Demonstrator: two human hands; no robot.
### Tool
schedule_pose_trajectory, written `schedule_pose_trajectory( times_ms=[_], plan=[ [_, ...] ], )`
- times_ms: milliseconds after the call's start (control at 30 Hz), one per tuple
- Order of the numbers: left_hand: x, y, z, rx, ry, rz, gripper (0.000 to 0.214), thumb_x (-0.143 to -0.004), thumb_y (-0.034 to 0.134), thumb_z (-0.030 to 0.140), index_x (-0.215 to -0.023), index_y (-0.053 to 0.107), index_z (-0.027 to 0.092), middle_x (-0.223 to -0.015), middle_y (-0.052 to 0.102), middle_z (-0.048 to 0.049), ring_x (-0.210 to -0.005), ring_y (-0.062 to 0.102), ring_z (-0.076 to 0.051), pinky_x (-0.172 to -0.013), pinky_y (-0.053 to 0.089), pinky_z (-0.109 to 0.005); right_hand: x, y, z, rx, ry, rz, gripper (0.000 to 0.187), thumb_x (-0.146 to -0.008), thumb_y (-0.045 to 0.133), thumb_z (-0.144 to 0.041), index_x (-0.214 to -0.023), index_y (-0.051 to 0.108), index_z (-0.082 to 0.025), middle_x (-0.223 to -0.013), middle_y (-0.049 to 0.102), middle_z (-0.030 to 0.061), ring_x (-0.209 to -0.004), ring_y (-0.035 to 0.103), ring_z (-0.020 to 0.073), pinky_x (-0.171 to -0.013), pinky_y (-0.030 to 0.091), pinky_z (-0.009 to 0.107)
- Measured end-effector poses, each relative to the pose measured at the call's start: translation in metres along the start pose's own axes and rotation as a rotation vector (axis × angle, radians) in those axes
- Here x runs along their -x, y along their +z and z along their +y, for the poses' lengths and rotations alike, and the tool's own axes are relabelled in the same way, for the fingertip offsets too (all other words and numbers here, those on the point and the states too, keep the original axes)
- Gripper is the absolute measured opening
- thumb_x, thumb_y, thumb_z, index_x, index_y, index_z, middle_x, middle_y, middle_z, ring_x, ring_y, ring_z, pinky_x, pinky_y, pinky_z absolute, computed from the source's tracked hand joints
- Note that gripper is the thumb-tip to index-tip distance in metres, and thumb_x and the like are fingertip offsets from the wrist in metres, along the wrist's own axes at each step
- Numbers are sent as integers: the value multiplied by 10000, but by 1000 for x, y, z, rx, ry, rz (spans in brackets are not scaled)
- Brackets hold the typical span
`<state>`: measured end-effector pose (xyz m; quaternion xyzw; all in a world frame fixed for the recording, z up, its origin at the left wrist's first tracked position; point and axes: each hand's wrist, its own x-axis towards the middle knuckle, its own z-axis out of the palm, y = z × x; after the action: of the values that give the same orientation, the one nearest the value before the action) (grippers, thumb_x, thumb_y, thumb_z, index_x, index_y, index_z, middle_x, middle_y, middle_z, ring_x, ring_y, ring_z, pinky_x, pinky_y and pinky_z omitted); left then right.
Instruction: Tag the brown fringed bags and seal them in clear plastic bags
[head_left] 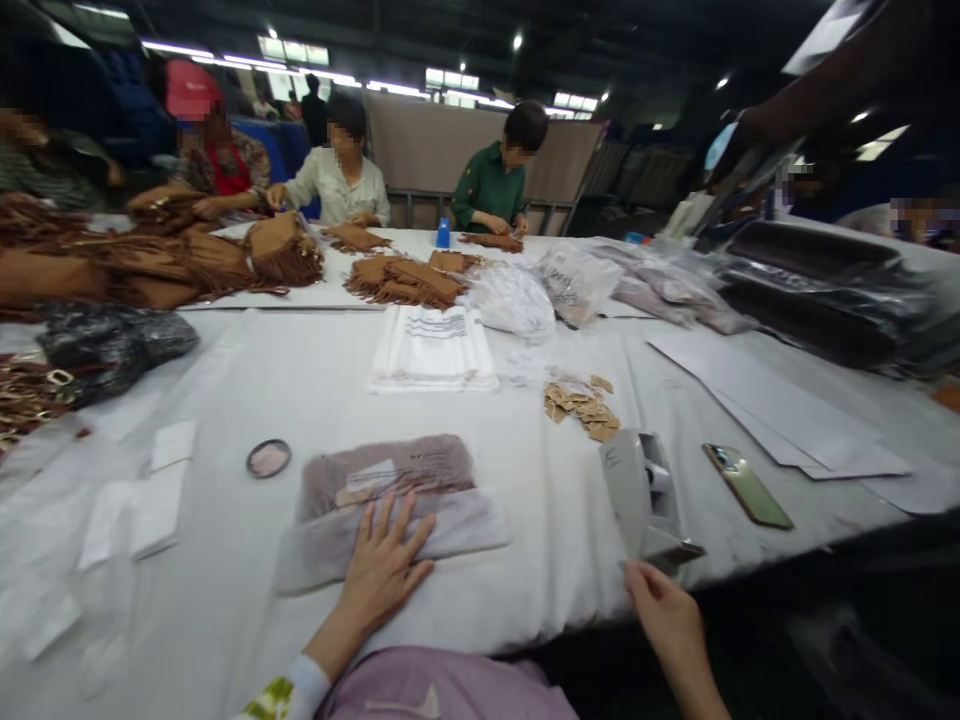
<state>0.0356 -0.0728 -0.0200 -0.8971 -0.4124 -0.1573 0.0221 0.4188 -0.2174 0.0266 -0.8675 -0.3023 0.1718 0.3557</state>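
Note:
My left hand (384, 560) lies flat with its fingers spread, pressing on a clear plastic bag (465, 522) that holds a folded brown item (390, 462) with a pale tag (369, 482) on top. My right hand (667, 610) is beside the near end of a grey tape dispenser (626, 490). Thumb and index finger are pinched together there; whatever is between them, if anything, is too small to make out. To the left of the bag, a dark ring-shaped roll (268, 458) rests on the white-covered table (525, 570).
A phone (746, 487) and white sheets (780, 405) lie to the right. Tan paper pieces (583, 405) and stacked white bags (433, 350) are ahead. Brown fringed goods (405, 280) spread across the far side, where several people work. The table's front edge runs beneath my right hand.

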Motion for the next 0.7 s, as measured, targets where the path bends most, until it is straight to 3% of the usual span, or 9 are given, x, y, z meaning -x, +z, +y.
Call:
schedule_pose_trajectory(
  times_ms=[167,267,333,467,700],
  plan=[
    [-2,-2,-1,58,-20,15,617,-830,496,637,-1401,371,436,-1562,252,-50,-1414,190,-371,-1124,123,-585,-9,27,-126,137,-669,-509,337,-862,499,-480,-791,687,-209,-779,709,40,-728,640,189,-710,480,279],
    [-1,-3,-2,62,-7,9,618,-841,514,602,-1410,363,418,-1571,229,-45,-1421,170,-365,-1132,108,-582,-12,46,-191,214,-953,-811,296,-916,474,-391,-834,702,-220,-807,702,35,-744,625,165,-714,451,253],
    [-1,-5,-2,61,-1,1,612,-853,521,567,-1420,346,413,-1578,206,-42,-1427,153,-364,-1134,106,-583,-16,63,-220,308,-1109,-963,270,-912,488,-358,-850,719,-232,-791,700,25,-723,614,159,-699,436,246],
    [-2,-7,-4,78,-1,-7,613,-859,515,563,-1425,328,422,-1585,176,-45,-1429,140,-373,-1131,100,-597,-23,108,-247,532,-1298,-1108,171,-823,571,-271,-783,737,-262,-775,725,-2,-708,621,156,-678,423,238],
    [-2,-5,-6,89,-1,-23,613,-874,497,550,-1438,289,429,-1592,141,-47,-1433,123,-380,-1126,103,-611,-25,180,-245,682,-1318,-1029,134,-686,663,-181,-586,696,-265,-610,695,-18,-630,626,172,-676,461,272]
  ],
)
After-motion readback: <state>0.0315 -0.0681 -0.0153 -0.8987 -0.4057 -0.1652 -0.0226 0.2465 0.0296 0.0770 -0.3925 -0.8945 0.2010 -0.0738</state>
